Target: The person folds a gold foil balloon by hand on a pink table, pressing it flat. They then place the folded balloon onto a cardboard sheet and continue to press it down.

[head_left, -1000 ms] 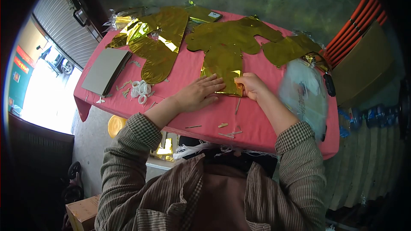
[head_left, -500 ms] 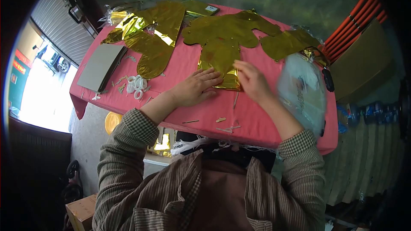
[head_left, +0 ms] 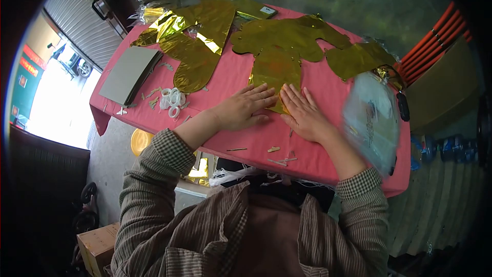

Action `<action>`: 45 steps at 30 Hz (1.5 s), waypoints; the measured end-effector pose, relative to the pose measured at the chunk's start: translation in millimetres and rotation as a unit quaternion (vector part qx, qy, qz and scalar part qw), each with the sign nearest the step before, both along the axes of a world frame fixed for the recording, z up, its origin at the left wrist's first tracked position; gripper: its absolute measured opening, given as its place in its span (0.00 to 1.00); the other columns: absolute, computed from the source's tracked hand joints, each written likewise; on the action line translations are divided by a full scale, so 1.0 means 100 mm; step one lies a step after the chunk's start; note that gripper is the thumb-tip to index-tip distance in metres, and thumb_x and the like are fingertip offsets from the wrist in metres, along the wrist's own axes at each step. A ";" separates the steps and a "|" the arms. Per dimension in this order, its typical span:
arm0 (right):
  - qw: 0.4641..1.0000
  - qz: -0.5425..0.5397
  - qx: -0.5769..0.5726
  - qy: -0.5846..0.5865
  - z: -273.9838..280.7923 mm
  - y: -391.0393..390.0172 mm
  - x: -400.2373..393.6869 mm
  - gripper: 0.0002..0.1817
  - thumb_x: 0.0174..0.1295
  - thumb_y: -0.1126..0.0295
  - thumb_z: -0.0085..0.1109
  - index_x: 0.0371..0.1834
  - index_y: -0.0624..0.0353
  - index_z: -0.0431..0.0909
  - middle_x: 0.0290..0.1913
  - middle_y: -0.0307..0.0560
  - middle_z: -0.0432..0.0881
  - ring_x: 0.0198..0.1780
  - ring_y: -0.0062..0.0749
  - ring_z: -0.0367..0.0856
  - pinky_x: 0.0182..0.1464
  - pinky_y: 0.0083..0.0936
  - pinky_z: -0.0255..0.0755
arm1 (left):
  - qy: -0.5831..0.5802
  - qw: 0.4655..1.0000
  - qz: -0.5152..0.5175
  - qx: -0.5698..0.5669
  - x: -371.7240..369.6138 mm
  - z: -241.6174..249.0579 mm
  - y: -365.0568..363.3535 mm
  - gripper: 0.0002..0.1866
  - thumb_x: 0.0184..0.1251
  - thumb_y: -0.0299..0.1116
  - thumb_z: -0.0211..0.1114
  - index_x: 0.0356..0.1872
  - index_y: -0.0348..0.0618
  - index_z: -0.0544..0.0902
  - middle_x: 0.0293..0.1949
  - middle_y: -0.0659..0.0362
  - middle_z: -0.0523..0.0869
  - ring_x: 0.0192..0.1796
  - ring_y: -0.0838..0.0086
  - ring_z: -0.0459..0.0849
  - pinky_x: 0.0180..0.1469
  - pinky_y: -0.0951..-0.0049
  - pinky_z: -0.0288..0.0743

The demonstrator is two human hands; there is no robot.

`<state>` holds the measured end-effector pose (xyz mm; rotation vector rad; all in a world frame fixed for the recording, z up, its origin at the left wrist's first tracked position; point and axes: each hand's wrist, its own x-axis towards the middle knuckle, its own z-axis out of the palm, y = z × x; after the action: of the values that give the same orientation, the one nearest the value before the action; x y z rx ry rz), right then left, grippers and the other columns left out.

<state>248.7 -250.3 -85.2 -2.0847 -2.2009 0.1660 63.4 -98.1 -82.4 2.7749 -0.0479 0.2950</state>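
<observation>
A flat gold foil balloon [head_left: 277, 66] lies across the middle of the pink-covered table, its lower end toward me. My left hand [head_left: 245, 106] rests flat on the left side of that end, fingers stretched out. From the right, my right hand [head_left: 303, 112] presses flat on the same end, its fingers spread, the fingertips of both hands close together. Part of the foil's near edge is hidden under the hands. Left of it lies another gold foil balloon [head_left: 197, 61]. A further piece of gold foil [head_left: 359, 60] lies to the right.
A grey board stack [head_left: 128, 76] and white ribbon rolls [head_left: 173, 101] lie on the left of the pink tablecloth [head_left: 230, 131]. Clear plastic bags [head_left: 371, 118] cover the right side. Small scraps [head_left: 282, 161] lie near the front edge. A cardboard box [head_left: 97, 246] stands on the floor.
My right hand has gone from pinched fingers at the foil's right edge to lying flat on it beside my left hand. The whole view has shifted slightly.
</observation>
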 end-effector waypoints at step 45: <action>0.999 0.007 0.007 0.030 -0.03 0.00 0.02 0.41 0.65 0.40 0.28 0.71 0.63 0.43 0.74 0.52 0.42 0.75 0.38 0.36 0.73 0.40 0.25 | 0.081 0.906 0.322 -0.263 0.79 0.01 1.01 0.15 0.42 0.39 0.71 0.22 0.37 0.81 0.22 0.55 0.82 0.23 0.70 0.80 0.29 0.71 0.74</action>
<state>251.0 -250.5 -87.8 -2.0295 -2.1775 0.2118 142.5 3.1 -81.4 2.1791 0.8716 0.1937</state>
